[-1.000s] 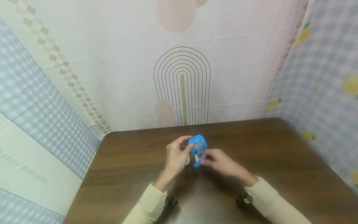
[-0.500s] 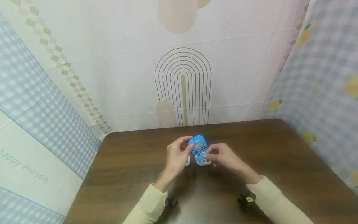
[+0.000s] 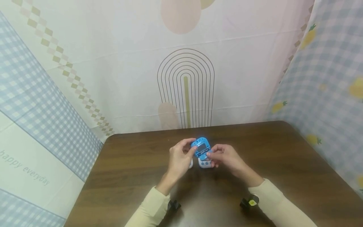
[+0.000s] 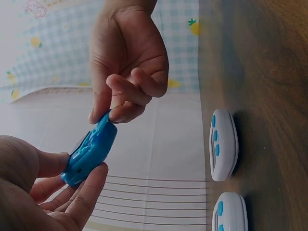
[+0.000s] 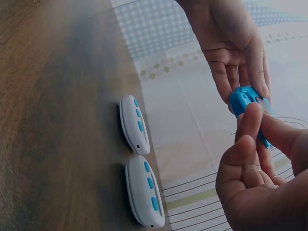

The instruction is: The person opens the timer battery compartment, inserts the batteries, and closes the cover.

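Note:
My left hand [image 3: 179,158] holds a blue rounded device [image 3: 202,147] with a grey display window, raised above the table. The thumb lies on its near face and the fingers are behind it. At its lower edge, my right hand [image 3: 228,159] pinches a small blue plastic piece [image 3: 204,156] between thumb and index finger. The piece touches the device or overlaps it; whether the two are joined cannot be told. In the left wrist view, the blue device [image 4: 90,153] appears edge-on between both hands. The right wrist view shows its casing [image 5: 240,100] partly behind my fingers.
Two white rounded devices with blue buttons lie side by side on the brown wooden table [image 3: 136,176]: the right one [image 3: 204,163] below the blue device, the left one [image 3: 191,164] partly behind my left hand. Patterned cloths [image 3: 130,78] hang around the table.
My right hand has moved the small blue piece up from below the device to its lower edge. This uncovers more of the right white device. The left hand stays nearly still.

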Demonstrator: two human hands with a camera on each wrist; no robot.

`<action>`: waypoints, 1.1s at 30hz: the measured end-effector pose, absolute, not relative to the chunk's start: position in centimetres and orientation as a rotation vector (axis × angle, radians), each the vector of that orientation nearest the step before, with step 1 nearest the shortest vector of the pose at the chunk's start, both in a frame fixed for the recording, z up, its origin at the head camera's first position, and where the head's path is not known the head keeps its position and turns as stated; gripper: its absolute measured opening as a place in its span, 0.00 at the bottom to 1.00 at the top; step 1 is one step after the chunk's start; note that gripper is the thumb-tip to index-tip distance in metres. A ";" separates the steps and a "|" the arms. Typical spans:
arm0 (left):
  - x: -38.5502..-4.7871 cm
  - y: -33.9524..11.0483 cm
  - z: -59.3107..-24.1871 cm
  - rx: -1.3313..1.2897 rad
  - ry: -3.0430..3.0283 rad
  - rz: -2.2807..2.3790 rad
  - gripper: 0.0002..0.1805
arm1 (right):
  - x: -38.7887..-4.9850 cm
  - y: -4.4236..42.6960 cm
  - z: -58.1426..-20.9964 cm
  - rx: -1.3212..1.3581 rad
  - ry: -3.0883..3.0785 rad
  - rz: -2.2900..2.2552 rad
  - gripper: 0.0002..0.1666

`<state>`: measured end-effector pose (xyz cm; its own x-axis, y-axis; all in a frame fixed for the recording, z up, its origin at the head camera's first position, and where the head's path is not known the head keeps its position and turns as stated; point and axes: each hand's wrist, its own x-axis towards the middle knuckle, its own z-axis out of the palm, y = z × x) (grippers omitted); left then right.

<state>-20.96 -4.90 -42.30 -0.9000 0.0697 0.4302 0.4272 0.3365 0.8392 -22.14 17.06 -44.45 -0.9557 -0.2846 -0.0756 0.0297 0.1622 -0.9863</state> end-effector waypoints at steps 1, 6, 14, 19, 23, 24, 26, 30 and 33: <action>-20.9 -4.9 -42.3 -0.443 -2.288 -1.581 0.14 | -22.1 17.0 -44.5 -0.234 2.188 -1.882 0.17; -20.9 -4.7 -42.4 -0.470 -2.283 -1.564 0.14 | -21.9 17.0 -44.7 -0.177 2.181 -1.929 0.19; -20.7 -4.6 -42.5 -0.481 -2.312 -1.561 0.13 | -21.8 16.8 -44.9 -0.146 2.181 -1.976 0.27; -20.6 -4.6 -42.5 -0.489 -2.303 -1.559 0.13 | -21.8 16.6 -44.8 -0.222 2.208 -1.961 0.28; -20.6 -4.6 -42.5 -0.489 -2.303 -1.549 0.14 | -21.7 16.4 -44.8 -0.256 2.215 -1.955 0.26; -20.6 -4.6 -42.5 -0.487 -2.305 -1.549 0.14 | -21.7 16.4 -44.8 -0.268 2.217 -1.949 0.27; -20.5 -4.6 -42.5 -0.483 -2.312 -1.551 0.14 | -21.6 16.3 -44.9 -0.291 2.215 -1.939 0.27; -20.5 -4.5 -42.6 -0.477 -2.321 -1.557 0.14 | -21.5 16.2 -45.0 -0.350 2.191 -1.944 0.28; -20.6 -4.5 -42.5 -0.485 -2.320 -1.551 0.14 | -21.5 16.0 -45.0 -0.382 2.168 -1.965 0.28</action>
